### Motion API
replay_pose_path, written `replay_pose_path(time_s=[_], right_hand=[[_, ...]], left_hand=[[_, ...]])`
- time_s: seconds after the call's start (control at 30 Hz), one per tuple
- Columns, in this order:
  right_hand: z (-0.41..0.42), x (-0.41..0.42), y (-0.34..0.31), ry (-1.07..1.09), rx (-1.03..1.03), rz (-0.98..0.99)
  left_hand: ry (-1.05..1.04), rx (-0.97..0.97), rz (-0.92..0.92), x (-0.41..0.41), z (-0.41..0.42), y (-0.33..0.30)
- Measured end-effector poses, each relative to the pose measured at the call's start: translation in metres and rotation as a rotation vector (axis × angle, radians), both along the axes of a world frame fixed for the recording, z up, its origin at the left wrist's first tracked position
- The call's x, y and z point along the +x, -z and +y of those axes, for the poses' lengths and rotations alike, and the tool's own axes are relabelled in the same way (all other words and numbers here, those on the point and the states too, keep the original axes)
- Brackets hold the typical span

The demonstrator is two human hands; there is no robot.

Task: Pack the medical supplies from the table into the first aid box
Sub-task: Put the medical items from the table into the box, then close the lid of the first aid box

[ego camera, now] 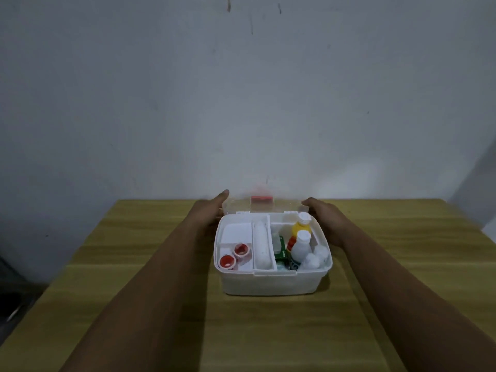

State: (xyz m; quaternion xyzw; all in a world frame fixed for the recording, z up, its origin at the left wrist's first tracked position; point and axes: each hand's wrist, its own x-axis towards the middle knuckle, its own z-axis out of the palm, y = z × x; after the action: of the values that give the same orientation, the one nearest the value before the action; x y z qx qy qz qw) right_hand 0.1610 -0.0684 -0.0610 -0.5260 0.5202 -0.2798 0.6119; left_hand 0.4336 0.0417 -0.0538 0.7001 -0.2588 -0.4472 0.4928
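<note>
A white first aid box (271, 284) stands open in the middle of the table. Its clear lid (264, 205), with a red latch (261, 199), lies tipped back behind it. My left hand (212, 208) grips the lid's left edge and my right hand (322, 214) grips its right edge. Inside, a white tray on the left holds two red-capped tape rolls (234, 255), a flat white packet and a long white roll (261, 247). The right compartment holds a yellow bottle (302, 226), a white bottle (300, 247), a green packet (281, 249) and white gauze rolls (315, 257).
The wooden table (268, 331) runs up to a plain grey wall just behind the lid. A dark object (16, 296) sits off the table's left edge.
</note>
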Motion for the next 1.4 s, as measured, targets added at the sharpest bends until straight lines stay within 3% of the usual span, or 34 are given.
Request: replay_pose_path(time_s=[0.23,0.53,0.73,0.9,1.07,1.4], right_hand=[[0.004,0.004,-0.039,-0.08,-0.083,-0.02],[0.074,-0.009,-0.084,0.005,-0.477,-0.005],[0.131,-0.031,-0.063,0.046,-0.675,-0.012],[0.16,-0.037,-0.025,0.016,-0.782,0.206],[0.175,-0.031,-0.008,0.035,-0.849,0.334],[0.176,-0.036,0.013,-0.008,-1.017,0.307]], left_hand=[[0.085,-0.118,-0.186,-0.007,-0.003,-0.037],[0.137,-0.246,-0.291,-0.032,0.058,-0.081],[0.125,-0.38,-0.435,-0.061,0.117,-0.062],[0.207,-0.391,-0.547,-0.073,0.148,-0.024],[0.161,-0.384,-0.667,-0.085,0.152,-0.009],[0.226,-0.427,-0.721,-0.093,0.158,0.009]])
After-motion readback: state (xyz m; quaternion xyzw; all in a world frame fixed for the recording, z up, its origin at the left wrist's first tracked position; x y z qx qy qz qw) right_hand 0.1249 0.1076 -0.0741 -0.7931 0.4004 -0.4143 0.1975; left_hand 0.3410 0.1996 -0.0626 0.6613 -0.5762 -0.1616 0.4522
